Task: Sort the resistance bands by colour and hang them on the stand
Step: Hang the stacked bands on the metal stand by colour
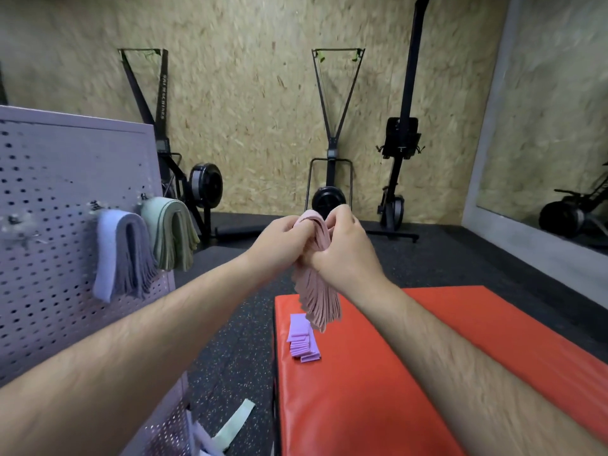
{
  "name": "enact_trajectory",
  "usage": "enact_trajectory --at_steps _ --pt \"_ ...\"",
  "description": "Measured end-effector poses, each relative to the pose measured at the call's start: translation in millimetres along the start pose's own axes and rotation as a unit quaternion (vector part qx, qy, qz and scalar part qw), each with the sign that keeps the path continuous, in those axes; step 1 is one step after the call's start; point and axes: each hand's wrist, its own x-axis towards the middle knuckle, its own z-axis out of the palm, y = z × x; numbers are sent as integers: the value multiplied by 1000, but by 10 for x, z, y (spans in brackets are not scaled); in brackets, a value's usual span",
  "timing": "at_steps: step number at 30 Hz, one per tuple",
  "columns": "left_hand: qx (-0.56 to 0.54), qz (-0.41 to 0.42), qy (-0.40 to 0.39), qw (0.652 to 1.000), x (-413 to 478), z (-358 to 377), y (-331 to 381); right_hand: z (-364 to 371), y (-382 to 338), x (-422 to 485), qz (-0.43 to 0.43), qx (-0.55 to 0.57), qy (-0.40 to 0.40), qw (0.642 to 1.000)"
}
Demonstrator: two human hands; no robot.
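Observation:
Both hands hold a bundle of pink resistance bands (317,297) raised in front of me above the red mat. My left hand (283,240) grips the top loop of the bundle from the left. My right hand (342,245) grips it from the right, and the ends hang down below. A stack of purple bands (301,339) lies on the red mat (378,373). On the perforated stand (49,179) at the left hang a bundle of lilac-blue bands (121,255) and, to its right, a bundle of green bands (171,232).
A loose green band (235,424) and a lilac band (204,439) lie on the dark floor by the stand's foot. Black exercise machines (330,159) stand against the chipboard wall behind. A mirror (543,126) is on the right wall.

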Motion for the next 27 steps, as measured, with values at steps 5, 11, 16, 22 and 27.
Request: enact_trajectory --at_steps 5,11,16,22,27 --pt "44 -3 -61 997 -105 -290 136 -7 -66 -4 -2 104 -99 990" --pt "136 19 -89 987 -251 -634 220 30 -189 3 9 244 -150 958" --pt "248 41 -99 963 -393 -832 321 146 -398 -6 -39 107 -110 987" --pt "312 4 -51 949 -579 -1081 322 360 -662 -22 -129 -30 -68 989" --pt "314 -24 44 948 -883 -1331 210 529 -961 45 -207 -46 -70 975"
